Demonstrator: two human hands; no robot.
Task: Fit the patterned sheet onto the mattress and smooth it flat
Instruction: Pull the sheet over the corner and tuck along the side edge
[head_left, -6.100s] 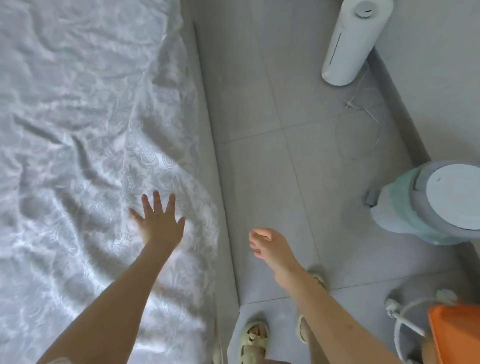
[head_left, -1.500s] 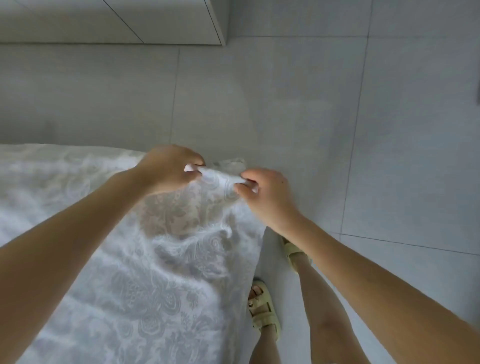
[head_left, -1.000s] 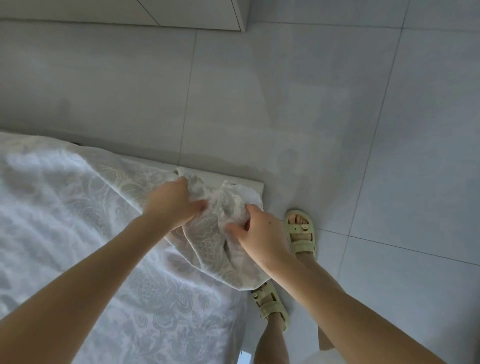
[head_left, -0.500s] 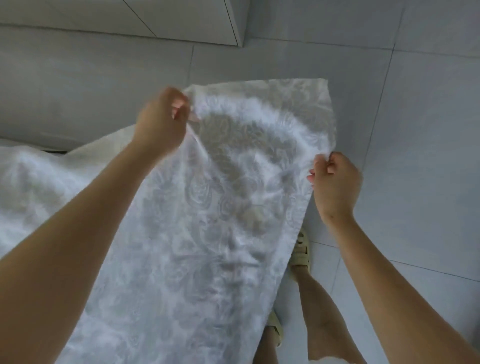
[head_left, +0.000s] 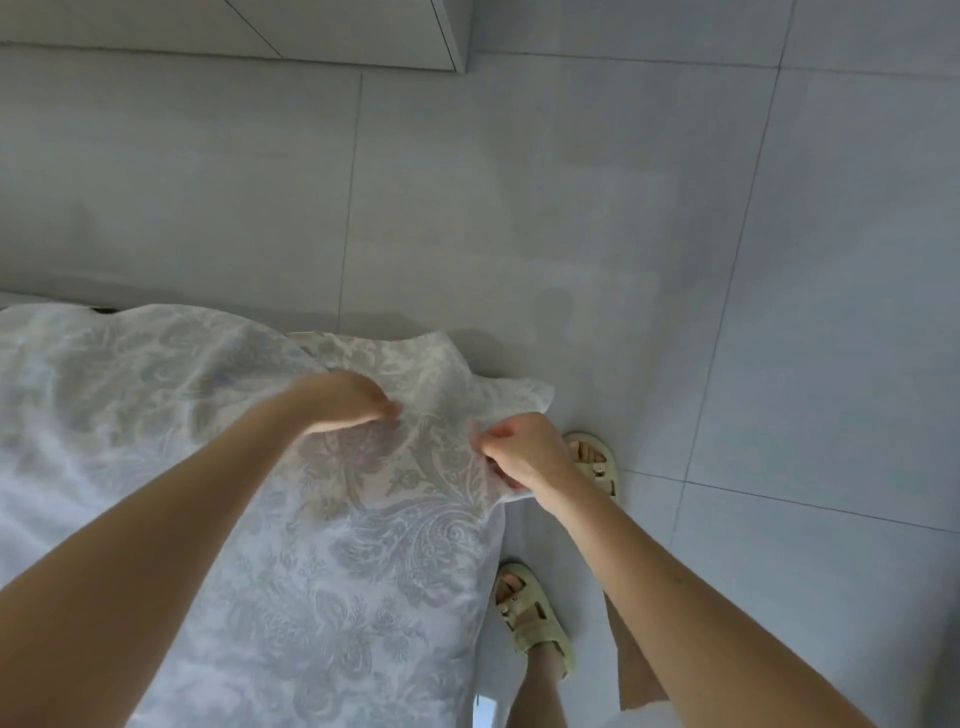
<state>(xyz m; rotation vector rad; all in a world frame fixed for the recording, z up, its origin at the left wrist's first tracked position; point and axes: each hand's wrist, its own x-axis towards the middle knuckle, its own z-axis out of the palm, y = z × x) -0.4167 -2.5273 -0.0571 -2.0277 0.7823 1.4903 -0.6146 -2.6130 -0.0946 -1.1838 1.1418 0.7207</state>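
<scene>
Sheet (head_left: 363, 545): soft floral weave, rumpled corner

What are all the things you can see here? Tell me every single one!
patterned sheet: one, white with grey-blue flowers, spread on the left, corner rumpled.
floor tiles: several, pale grey, all around.
cupboard: one, pale, at the top edge.
sandals: two, pale yellow, on the person's feet, right of the sheet.
left hand: one, on the sheet near its corner, blurred.
right hand: one, pinching the sheet's edge.
</scene>
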